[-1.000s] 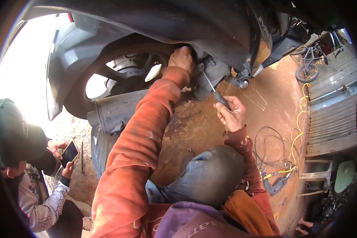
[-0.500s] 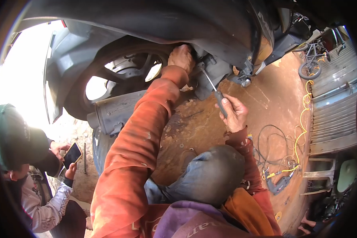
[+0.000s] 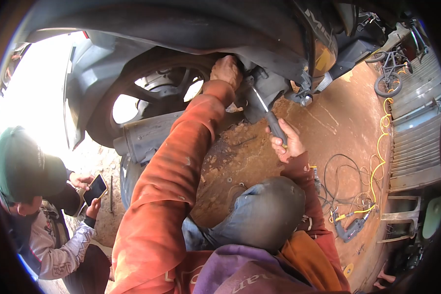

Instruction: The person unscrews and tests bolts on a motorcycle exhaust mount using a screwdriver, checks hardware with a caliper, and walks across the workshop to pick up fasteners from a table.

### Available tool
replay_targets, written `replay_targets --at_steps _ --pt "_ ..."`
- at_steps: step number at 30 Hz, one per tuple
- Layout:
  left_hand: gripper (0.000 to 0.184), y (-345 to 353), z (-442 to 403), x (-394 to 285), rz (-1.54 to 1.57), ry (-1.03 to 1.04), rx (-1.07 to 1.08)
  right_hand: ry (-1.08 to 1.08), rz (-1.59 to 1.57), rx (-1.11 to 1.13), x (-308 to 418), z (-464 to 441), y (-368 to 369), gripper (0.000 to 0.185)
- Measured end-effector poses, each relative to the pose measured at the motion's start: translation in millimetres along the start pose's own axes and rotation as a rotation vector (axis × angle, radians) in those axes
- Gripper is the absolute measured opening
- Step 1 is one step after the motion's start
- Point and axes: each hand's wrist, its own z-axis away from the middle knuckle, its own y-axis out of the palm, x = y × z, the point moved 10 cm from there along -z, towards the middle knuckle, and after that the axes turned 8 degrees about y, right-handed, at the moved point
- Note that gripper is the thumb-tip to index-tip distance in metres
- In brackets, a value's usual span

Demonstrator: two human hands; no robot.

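Note:
My left hand (image 3: 226, 72) reaches up under the dark body panel (image 3: 181, 29) of a motorcycle, beside its wheel (image 3: 105, 105). Its fingers are bent out of sight at the panel's lower edge, so what they hold is hidden. To the right, my right hand (image 3: 290, 142) is closed around the dark handle of a screwdriver (image 3: 275, 128). The metal shaft slants up and left, and its tip end meets the grey parts just right of my left hand. A grey exhaust silencer (image 3: 149, 134) lies below the wheel.
At the left a person in a green cap (image 3: 22, 161) holds a phone (image 3: 95, 189). On the brown floor at the right lie a yellow coiled hose (image 3: 381, 149), dark cable and a power tool (image 3: 352, 229). A bicycle (image 3: 389, 73) stands near corrugated metal sheets (image 3: 414, 157).
My right hand has shifted down along the screwdriver's handle, with the palm now nearer its end. My left hand stays in place under the panel. The view has shifted slightly.

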Motion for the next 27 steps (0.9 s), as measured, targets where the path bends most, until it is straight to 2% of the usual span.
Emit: replay_targets --at_steps 1,2,3,5,6,7,9,11,13,14,16,17,20,21,23,24,25,27 --pt "0.016 4.4 -2.0 1.8 -0.023 0.01 0.022 0.176 -0.195 0.114 -11.1 0.2 13.4 0.024" --pt "0.016 8.7 -4.4 3.7 -0.046 0.021 0.044 0.099 -0.027 -0.006 -0.4 6.3 14.3 0.021" --pt "0.016 11.6 -5.3 7.3 -0.044 0.021 0.041 0.098 -0.024 -0.005 -5.8 5.1 15.4 0.021" --pt "0.016 3.4 -1.6 1.4 -0.013 0.059 -0.02 -0.392 0.59 -0.173 25.4 15.6 15.1 0.03" --pt "0.016 1.6 -0.6 -0.4 -0.01 0.061 -0.023 -0.558 0.769 -0.269 33.3 24.7 17.6 0.029" --pt "0.016 1.5 -1.5 -2.0 -0.013 0.084 -0.034 -0.562 0.77 -0.27 33.0 26.6 21.1 0.029" --pt "0.016 3.5 -3.9 -0.7 -0.016 0.107 -0.041 -1.032 1.315 -0.436 46.9 61.4 60.9 0.025" --pt "0.017 12.5 -7.0 -0.5 -0.067 0.149 0.015 -0.976 1.292 -0.46 40.8 57.1 56.6 0.024" --pt "0.018 12.0 -6.0 0.5 -0.033 0.145 -0.007 -0.885 1.029 -0.377 31.1 46.3 43.0 0.025" --pt "0.018 7.1 -4.7 -0.8 -0.001 0.143 -0.035 -0.881 1.03 -0.375 35.3 47.6 39.8 0.025" --pt "0.019 -0.2 -0.6 -3.6 0.035 0.129 -0.047 -0.114 0.292 -0.118 2.5 9.5 3.8 0.028" --pt "0.019 -1.1 -0.3 -4.1 0.073 0.12 -0.057 -0.115 0.289 -0.117 11.2 8.4 3.7 0.028" --pt "0.019 -5.3 0.6 -6.9 0.136 0.172 -0.075 0.194 -0.069 0.119 -1.6 2.1 19.3 0.028" --pt "0.019 -5.8 0.1 -5.6 0.135 0.172 -0.074 0.195 -0.071 0.119 -6.1 1.1 17.9 0.028" --pt "0.018 -2.8 0.6 -3.8 0.094 0.139 -0.048 -0.385 0.563 -0.219 30.0 13.1 1.4 0.028" --pt "0.018 -1.9 0.4 -5.5 0.095 0.142 -0.044 -0.62 0.802 -0.293 40.1 25.0 11.7 0.024" --pt "0.018 -2.8 -0.2 -4.1 0.061 0.126 -0.052 -0.621 0.799 -0.297 40.1 27.8 17.2 0.024" --pt "0.018 -3.6 -0.2 -3.2 0.024 0.112 -0.056 -1.143 1.318 -0.447 56.3 71.1 66.3 0.015"
